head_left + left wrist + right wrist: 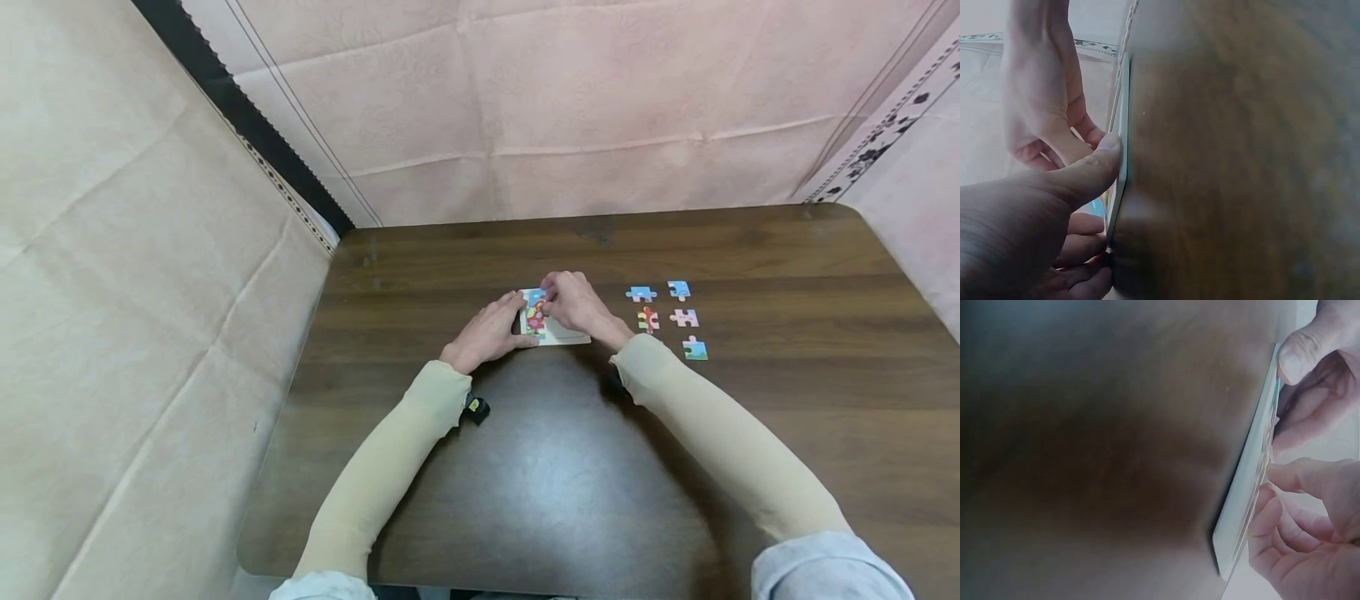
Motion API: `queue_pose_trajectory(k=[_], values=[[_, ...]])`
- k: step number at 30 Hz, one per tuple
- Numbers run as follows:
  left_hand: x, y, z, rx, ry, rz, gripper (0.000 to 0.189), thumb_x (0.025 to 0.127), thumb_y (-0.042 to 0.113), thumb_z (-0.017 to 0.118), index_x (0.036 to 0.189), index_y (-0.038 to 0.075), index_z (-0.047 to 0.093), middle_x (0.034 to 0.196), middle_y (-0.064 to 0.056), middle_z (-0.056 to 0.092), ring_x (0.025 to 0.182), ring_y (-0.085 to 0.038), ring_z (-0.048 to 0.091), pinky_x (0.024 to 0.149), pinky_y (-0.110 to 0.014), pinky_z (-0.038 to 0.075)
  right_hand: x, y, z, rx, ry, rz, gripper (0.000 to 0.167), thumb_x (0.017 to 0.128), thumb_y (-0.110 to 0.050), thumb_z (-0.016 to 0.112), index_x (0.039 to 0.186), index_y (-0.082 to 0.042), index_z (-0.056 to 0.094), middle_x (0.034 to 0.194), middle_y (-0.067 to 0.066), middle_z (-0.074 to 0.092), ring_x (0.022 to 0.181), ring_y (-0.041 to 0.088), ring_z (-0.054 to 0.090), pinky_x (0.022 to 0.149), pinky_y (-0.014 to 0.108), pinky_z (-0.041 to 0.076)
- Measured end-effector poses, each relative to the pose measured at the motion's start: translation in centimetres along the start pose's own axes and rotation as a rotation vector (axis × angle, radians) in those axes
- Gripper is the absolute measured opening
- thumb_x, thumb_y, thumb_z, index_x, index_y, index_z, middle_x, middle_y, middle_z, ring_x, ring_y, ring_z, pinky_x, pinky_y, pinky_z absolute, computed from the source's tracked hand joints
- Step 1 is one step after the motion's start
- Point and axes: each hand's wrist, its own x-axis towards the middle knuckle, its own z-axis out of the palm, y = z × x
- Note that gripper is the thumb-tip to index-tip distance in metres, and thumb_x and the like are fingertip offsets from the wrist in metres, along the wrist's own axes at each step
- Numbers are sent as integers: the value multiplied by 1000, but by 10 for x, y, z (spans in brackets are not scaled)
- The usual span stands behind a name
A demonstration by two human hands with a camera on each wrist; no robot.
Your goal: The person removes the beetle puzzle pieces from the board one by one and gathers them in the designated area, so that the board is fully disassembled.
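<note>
A white-bordered jigsaw puzzle board (564, 337) lies on the table, its left part filled with a colourful picture (535, 315). My left hand (491, 332) steadies the board from the left, thumb on the near edge and fingers towards the far side. In the left wrist view that thumb (1100, 162) presses against the board's rim. Over the board's upper middle, my right hand (576, 303) bends its fingers and pinches a puzzle piece, mostly hidden by the fingers. The right wrist view shows its thumb and fingertips (1266, 499) close together at the board's surface.
Right of the board lie several loose jigsaw pieces: blue ones (641, 293) (678, 289), a red one (648, 319), a pink one (684, 317) and a blue-green one (695, 348). The brown wooden table (450, 267) meets hung cloth (600, 108) at its far edge.
</note>
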Motion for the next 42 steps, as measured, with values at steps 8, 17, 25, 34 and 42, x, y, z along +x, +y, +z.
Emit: queue_pose_trajectory(k=[8, 17, 25, 34, 42], values=[[0, 1, 1, 19, -1, -16, 85, 101, 43, 79, 167, 5, 40, 179, -17, 34, 164, -35, 39, 134, -48, 35, -8, 15, -14, 13, 2, 13, 35, 102, -2, 70, 134, 11, 68, 123, 31, 76, 116, 43, 73, 102, 54, 59], [0, 0, -2, 27, -22, -19, 85, 101, 43, 79, 168, 7, 42, 180, -12, 33, 167, -32, 34, 136, -48, 31, -22, 39, -33, 24, 11, 73, 36, 104, -5, 69, 137, 11, 66, 124, 30, 73, 112, 40, 68, 106, 56, 56], [0, 1, -2, 41, -22, -5, 83, 101, 41, 79, 166, 6, 44, 180, -11, 34, 168, -32, 32, 137, -47, 29, -33, 60, -48, 11, 25, 85, 33, 105, -3, 66, 135, 11, 67, 119, 30, 73, 107, 40, 69, 102, 56, 56], [-1, 1, 0, 8, -19, -12, 82, 101, 40, 80, 166, 6, 44, 181, -10, 33, 168, -32, 32, 137, -47, 30, -38, 75, -58, -27, 34, 81, 32, 103, -3, 67, 131, 12, 68, 115, 29, 75, 107, 40, 71, 100, 55, 55], [0, 1, 1, 18, -23, -16, 82, 101, 40, 79, 167, 6, 44, 181, -11, 32, 168, -31, 32, 136, -47, 30, -40, 80, -64, -52, -1, 81, 32, 103, -3, 69, 130, 13, 68, 118, 33, 75, 107, 43, 70, 98, 57, 55]])
